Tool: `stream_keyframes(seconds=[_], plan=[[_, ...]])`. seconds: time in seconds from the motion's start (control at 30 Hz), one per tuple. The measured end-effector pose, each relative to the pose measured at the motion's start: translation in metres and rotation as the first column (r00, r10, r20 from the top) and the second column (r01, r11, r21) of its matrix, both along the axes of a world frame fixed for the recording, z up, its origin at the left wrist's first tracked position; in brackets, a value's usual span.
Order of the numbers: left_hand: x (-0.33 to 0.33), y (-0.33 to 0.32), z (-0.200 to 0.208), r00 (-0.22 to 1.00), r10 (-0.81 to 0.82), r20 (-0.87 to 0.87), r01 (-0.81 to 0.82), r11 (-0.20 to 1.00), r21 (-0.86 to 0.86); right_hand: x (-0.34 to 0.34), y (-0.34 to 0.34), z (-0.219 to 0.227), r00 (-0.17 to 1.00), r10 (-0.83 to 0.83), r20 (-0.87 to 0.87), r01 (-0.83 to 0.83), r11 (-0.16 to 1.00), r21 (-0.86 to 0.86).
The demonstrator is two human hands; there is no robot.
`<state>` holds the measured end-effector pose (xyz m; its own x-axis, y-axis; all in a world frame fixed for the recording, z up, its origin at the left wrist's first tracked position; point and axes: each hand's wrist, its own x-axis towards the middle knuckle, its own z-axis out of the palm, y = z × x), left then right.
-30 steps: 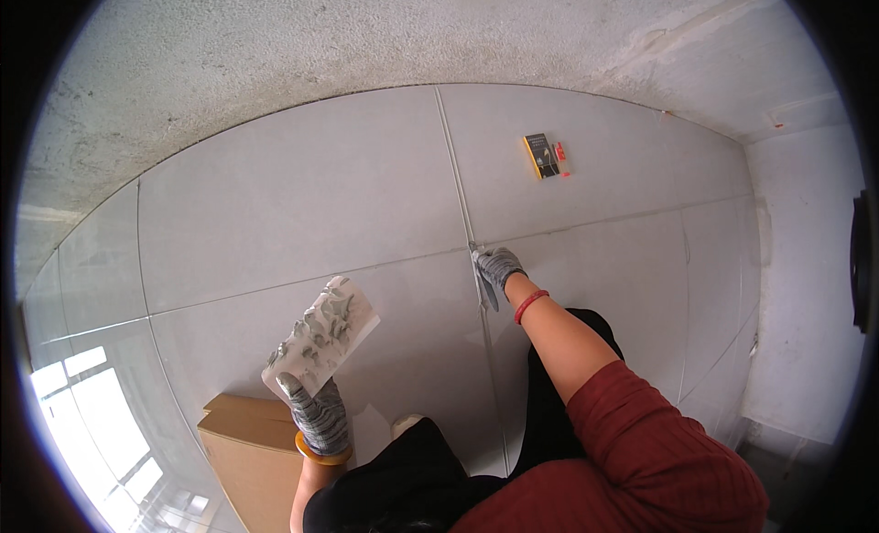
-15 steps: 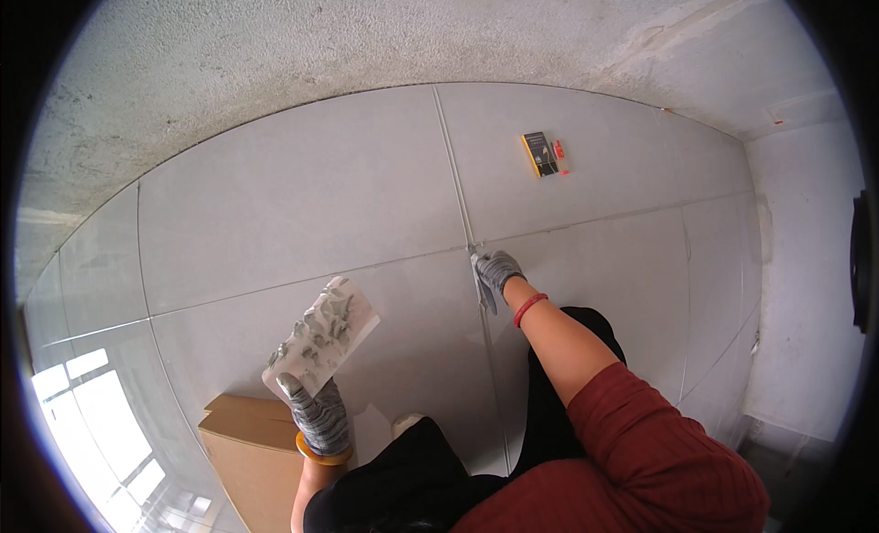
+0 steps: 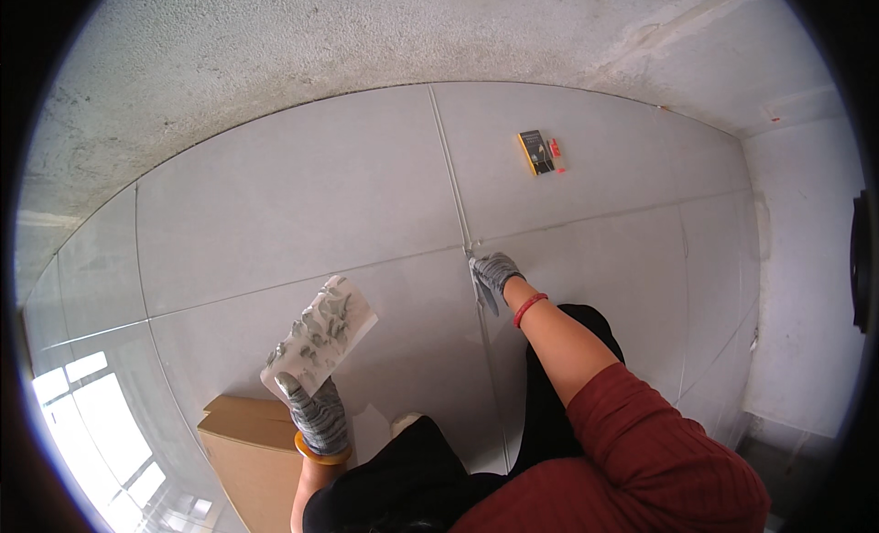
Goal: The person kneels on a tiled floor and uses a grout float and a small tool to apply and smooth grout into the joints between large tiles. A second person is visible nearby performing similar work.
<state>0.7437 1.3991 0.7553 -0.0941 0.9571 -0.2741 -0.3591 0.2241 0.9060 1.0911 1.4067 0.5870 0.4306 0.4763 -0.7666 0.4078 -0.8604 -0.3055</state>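
at left near, a brown cardboard box (image 3: 245,460) lies on the tiled floor (image 3: 403,331). right of it, the gloved left hand (image 3: 318,418) is closed on the near end of a pale sheet (image 3: 343,345) dabbed with grey paste (image 3: 311,354). further right, the gloved right hand (image 3: 494,272), fingers curled, grips a slim grey tool (image 3: 489,299) at the joint (image 3: 482,336). far right lies a small black-and-yellow box (image 3: 534,153).

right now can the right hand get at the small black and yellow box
Probably yes, with a longer reach: flat tile lies between the right hand and the box, though the hand seems to hold a thin tool.
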Motion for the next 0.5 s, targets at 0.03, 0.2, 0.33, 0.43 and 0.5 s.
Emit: stream_keyframes(seconds=[0.03,0.2,0.33,0.43,0.5], plan=[[0.000,0.000,0.000,1.000,0.012,0.012,-0.012,1.000,0.001,0.000,-0.002,-0.004,1.000,0.000,-0.025,0.000,1.000,0.016],[-0.001,0.003,-0.003,0.997,-0.073,0.025,0.071,0.995,0.066,0.001,-0.012,-0.016,0.993,0.107,-0.040,-0.108,0.994,-0.017],[-0.002,0.004,-0.005,0.995,-0.067,0.079,0.060,0.995,0.085,-0.008,-0.028,-0.010,0.992,0.037,-0.117,-0.048,0.994,-0.094],[-0.004,0.005,-0.004,0.996,-0.080,-0.039,0.084,0.991,0.100,-0.018,-0.044,-0.003,0.997,0.045,-0.058,-0.050,0.995,-0.091],[-0.004,0.006,-0.004,0.992,-0.128,-0.014,0.129,0.983,0.127,-0.021,-0.054,0.000,0.997,0.072,-0.032,-0.075,0.991,-0.112]])
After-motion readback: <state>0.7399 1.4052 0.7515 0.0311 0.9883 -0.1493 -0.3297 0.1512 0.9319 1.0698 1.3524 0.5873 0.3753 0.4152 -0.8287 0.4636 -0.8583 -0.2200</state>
